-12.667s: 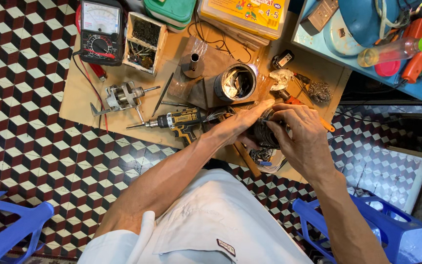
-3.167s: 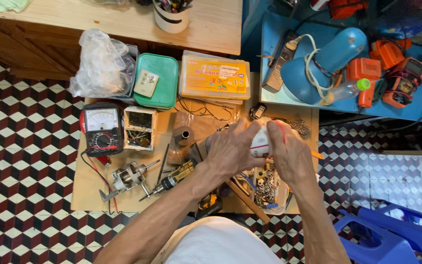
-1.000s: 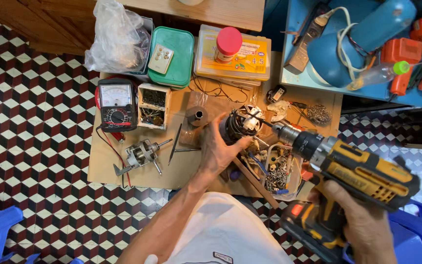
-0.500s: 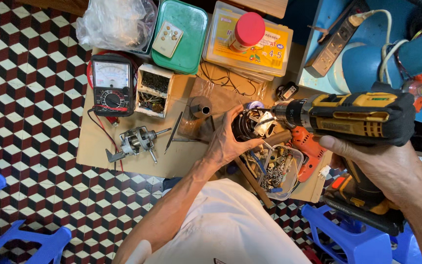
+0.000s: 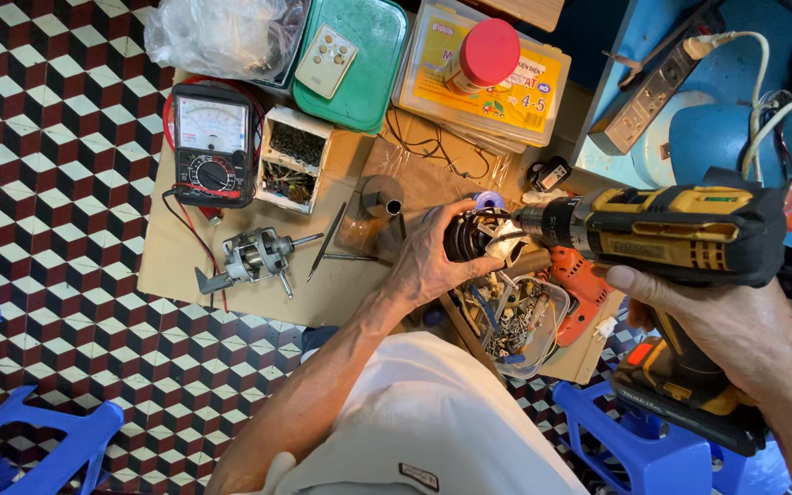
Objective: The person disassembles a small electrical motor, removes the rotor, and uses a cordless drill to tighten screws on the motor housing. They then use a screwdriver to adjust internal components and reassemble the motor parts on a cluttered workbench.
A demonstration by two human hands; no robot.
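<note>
My left hand [image 5: 430,261] grips a round black motor housing [image 5: 477,236] and holds it steady on the wooden board [image 5: 185,275]. My right hand [image 5: 735,330] is wrapped around the handle of a yellow and black cordless drill [image 5: 671,238]. The drill lies level, and its chuck points left, touching the motor housing. A bare motor rotor with a shaft [image 5: 254,258] lies on the board to the left of my left hand.
An analog multimeter [image 5: 213,145], a small box of parts [image 5: 291,160], a green lidded box [image 5: 355,55] and a yellow case with a red-capped jar [image 5: 483,64] line the far side. A clear tub of screws [image 5: 522,321] and an orange tool [image 5: 581,280] sit under the drill. Blue stools stand at both sides.
The drill has swung from upright at the lower right to level, its chuck now against the motor housing. My left hand has stayed on the housing.
</note>
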